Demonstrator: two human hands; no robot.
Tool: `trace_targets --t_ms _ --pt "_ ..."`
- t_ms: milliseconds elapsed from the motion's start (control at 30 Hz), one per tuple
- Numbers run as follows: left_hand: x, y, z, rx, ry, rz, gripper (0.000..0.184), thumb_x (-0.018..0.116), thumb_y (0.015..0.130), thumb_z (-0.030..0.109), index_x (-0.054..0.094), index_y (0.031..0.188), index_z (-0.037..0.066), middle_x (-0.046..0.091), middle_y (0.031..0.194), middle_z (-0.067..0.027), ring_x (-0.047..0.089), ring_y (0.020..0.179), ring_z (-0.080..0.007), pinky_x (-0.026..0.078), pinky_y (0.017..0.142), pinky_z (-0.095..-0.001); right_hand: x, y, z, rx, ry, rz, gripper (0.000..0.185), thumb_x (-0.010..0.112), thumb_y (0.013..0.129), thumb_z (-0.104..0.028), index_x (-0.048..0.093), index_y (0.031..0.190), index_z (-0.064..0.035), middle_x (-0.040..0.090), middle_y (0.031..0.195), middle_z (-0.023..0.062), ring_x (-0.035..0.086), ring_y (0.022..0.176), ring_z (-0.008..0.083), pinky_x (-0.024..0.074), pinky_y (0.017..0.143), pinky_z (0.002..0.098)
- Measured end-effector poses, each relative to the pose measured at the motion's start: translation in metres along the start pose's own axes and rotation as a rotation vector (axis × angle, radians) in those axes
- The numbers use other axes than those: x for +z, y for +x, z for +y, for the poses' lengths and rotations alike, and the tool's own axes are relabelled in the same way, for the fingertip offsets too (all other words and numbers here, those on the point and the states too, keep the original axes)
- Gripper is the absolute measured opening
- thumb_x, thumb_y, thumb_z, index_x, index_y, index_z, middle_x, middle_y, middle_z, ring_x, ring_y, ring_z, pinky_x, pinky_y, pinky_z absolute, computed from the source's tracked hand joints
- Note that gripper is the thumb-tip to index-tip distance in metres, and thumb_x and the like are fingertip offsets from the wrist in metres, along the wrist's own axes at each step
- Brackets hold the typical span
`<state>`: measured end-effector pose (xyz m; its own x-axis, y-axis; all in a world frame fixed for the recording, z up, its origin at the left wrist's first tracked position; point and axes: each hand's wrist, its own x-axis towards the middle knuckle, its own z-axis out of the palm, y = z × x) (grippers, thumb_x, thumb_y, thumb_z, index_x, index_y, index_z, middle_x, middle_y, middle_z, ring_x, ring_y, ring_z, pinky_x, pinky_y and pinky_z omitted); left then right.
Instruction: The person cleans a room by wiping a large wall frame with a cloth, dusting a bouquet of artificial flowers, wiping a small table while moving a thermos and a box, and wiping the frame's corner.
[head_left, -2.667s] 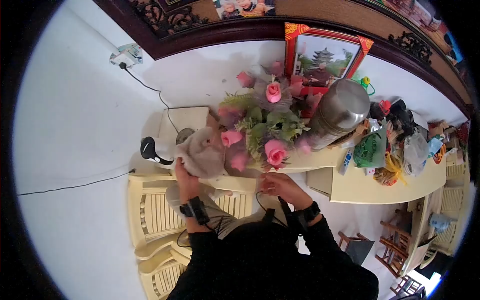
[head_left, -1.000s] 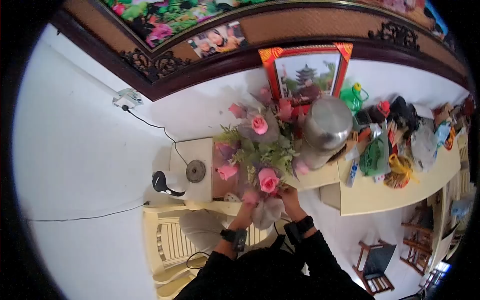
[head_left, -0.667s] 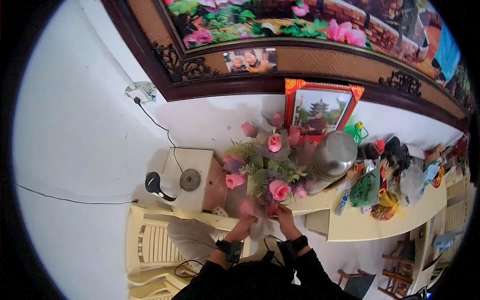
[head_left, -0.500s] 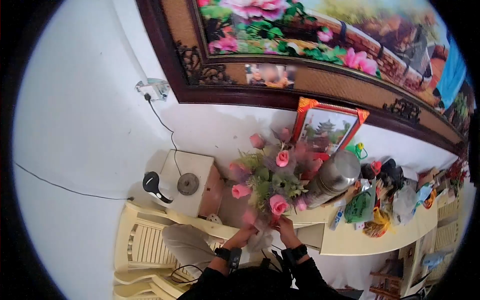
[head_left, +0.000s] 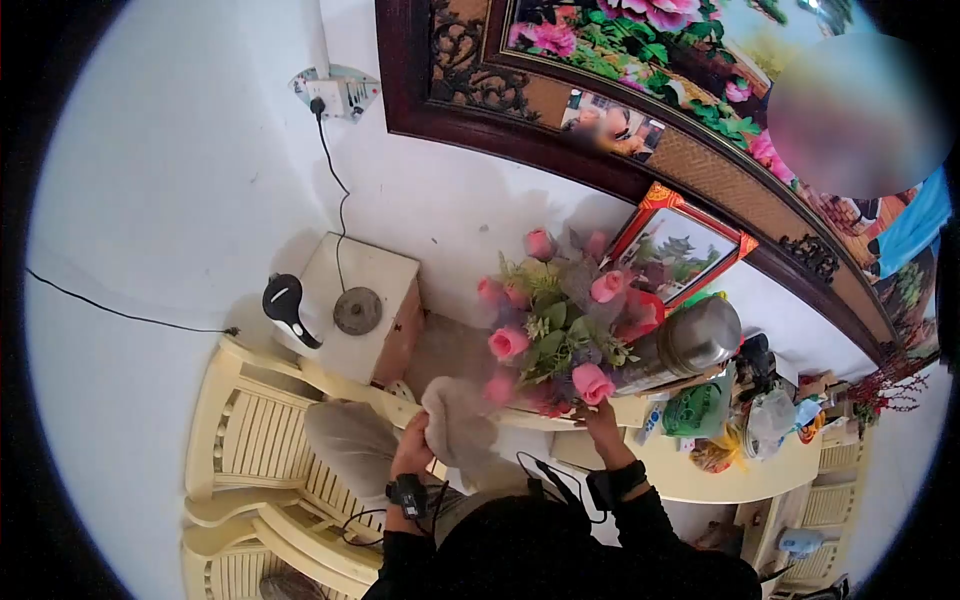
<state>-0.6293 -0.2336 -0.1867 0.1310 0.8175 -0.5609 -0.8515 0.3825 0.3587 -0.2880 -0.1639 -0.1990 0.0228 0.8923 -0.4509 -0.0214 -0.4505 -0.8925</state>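
Observation:
My left hand (head_left: 412,446) grips a light grey-beige cloth (head_left: 459,423), which hangs over the gap between the chair and the flowers. At the lower right of the pink rose bouquet (head_left: 560,335), my right hand (head_left: 601,425) has its fingers raised to the lowest blossoms. Whether those fingers pinch a flower is hidden by the petals. Right behind the bouquet a steel thermos (head_left: 703,335) leans in the view, beside a red-framed picture (head_left: 677,247).
A white cabinet (head_left: 385,260) at the left bears a round metal disc (head_left: 358,311) with a black cord. A black-and-white kettle (head_left: 288,305) stands beside it. Cream slatted chairs (head_left: 262,430) are lower left. The cream desk (head_left: 765,468) holds a green bag (head_left: 697,408) and other bags.
My hands, together below the bouquet before, have moved apart. My left hand has gone left with the cloth, and my right hand is up at the flowers' lower right. The view has turned.

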Motion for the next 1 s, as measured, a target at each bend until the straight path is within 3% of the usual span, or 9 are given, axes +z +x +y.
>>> trace_targets --t_ms 67,133,200,400,600,700,800,900,1000 --pt "-0.031 0.004 0.008 0.286 0.332 -0.027 0.035 0.044 0.087 0.020 0.046 0.117 0.002 0.051 0.116 -0.0116 0.050 0.105 -0.0249 0.040 0.091 -0.0378 -0.004 0.008 -0.007 0.020 -0.131 0.006 0.043 0.054 0.078 -0.001 0.035 0.117 -0.0048 0.053 0.102 0.0108 0.059 0.077 0.0192 0.0524 0.057 0.0315" --pt "0.013 -0.022 0.029 0.205 -0.072 0.049 0.036 0.043 0.087 0.022 0.046 0.117 0.002 0.051 0.116 -0.0117 0.049 0.106 -0.0251 0.040 0.092 -0.0380 -0.004 0.009 -0.013 -0.059 -0.078 0.006 0.045 0.054 0.079 -0.004 0.033 0.119 -0.0056 0.050 0.107 0.0102 0.057 0.086 0.0197 0.0517 0.061 0.0311" --pt "0.006 -0.026 0.041 0.226 -0.132 -0.003 0.039 0.043 0.088 0.025 0.043 0.120 0.002 0.049 0.118 -0.0120 0.047 0.108 -0.0265 0.039 0.093 -0.0412 -0.006 0.015 -0.003 -0.173 -0.062 0.028 0.039 0.054 0.083 -0.019 0.039 0.118 -0.0076 0.051 0.107 0.0035 0.054 0.092 0.0180 0.0480 0.072 0.0302" --pt "-0.017 -0.037 0.060 0.343 -0.138 0.127 0.038 0.046 0.087 0.025 0.047 0.116 0.001 0.052 0.115 -0.0110 0.049 0.105 -0.0262 0.041 0.090 -0.0417 -0.002 0.046 0.008 -0.291 0.078 -0.223 0.044 0.053 0.084 -0.011 0.034 0.123 -0.0053 0.047 0.116 0.0086 0.053 0.094 0.0183 0.0485 0.073 0.0301" --pt "-0.028 -0.061 0.053 0.630 1.022 0.206 0.036 0.041 0.089 0.023 0.047 0.115 0.001 0.052 0.114 -0.0101 0.049 0.106 -0.0246 0.040 0.092 -0.0366 0.017 0.048 -0.004 -0.235 0.128 -0.223 0.042 0.052 0.085 -0.014 0.037 0.123 -0.0048 0.049 0.113 0.0082 0.054 0.092 0.0180 0.0484 0.072 0.0295" --pt "-0.040 -0.050 0.061 0.305 0.045 0.210 0.035 0.040 0.089 0.022 0.047 0.115 0.000 0.052 0.113 -0.0101 0.049 0.105 -0.0243 0.040 0.091 -0.0357 0.019 0.039 -0.003 -0.195 0.180 -0.197 0.041 0.051 0.085 -0.015 0.038 0.123 -0.0046 0.050 0.112 0.0079 0.054 0.090 0.0179 0.0484 0.072 0.0292" --pt "-0.038 -0.044 0.067 0.302 0.005 0.224 0.034 0.040 0.088 0.021 0.047 0.114 0.000 0.053 0.111 -0.0101 0.050 0.103 -0.0251 0.041 0.090 -0.0364 0.020 0.031 -0.001 -0.168 0.225 -0.139 0.040 0.051 0.086 -0.016 0.039 0.123 -0.0043 0.051 0.111 0.0077 0.055 0.089 0.0178 0.0484 0.072 0.0289" --pt "-0.035 -0.043 0.067 0.467 0.560 0.238 0.031 0.041 0.087 0.017 0.047 0.113 0.002 0.053 0.111 -0.0114 0.050 0.103 -0.0260 0.040 0.089 -0.0379 0.021 0.014 -0.004 -0.165 0.358 -0.071 0.043 0.052 0.085 -0.020 0.039 0.123 -0.0023 0.053 0.105 0.0091 0.056 0.086 0.0172 0.0481 0.071 0.0282" --pt "-0.005 -0.035 0.072 0.281 0.406 0.219 0.030 0.040 0.085 0.012 0.047 0.113 0.005 0.053 0.108 -0.0121 0.051 0.102 -0.0250 0.042 0.087 -0.0374 0.013 -0.005 -0.012 -0.119 0.405 -0.009 0.040 0.050 0.087 -0.022 0.041 0.119 -0.0010 0.055 0.097 0.0096 0.057 0.085 0.0186 0.0477 0.072 0.0298"
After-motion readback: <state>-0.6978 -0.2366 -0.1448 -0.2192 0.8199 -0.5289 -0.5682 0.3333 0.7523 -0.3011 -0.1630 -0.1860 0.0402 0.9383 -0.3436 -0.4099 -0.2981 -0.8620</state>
